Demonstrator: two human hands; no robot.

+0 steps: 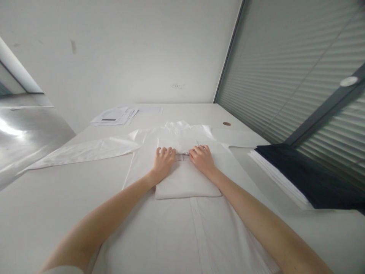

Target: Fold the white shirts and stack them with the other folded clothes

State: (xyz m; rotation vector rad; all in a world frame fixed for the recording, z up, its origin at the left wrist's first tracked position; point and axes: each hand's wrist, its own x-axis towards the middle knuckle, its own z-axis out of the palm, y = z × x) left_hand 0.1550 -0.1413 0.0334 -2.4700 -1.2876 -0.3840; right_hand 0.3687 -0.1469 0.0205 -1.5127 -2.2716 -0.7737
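Observation:
A white button-front shirt (pixel 176 232) is spread across the table, its collar at the far end and its sleeves stretched to both sides. On top of it lies a folded white shirt (pixel 188 180), a compact bundle with its smooth fold toward me. My left hand (pixel 164 161) has its fingers curled over the far left part of the bundle. At the far right part, my right hand (pixel 202 160) grips in the same way. A short strip of the bundle's far edge shows between the hands; what lies under the fingers is hidden.
Loose papers (pixel 115 115) lie at the back left of the white table (pixel 85 186). A stack of folded white cloth (pixel 281 179) with dark fabric (pixel 305 177) over it sits on the right, beside window blinds (pixel 285 76). A round hole (pixel 227 123) pierces the tabletop.

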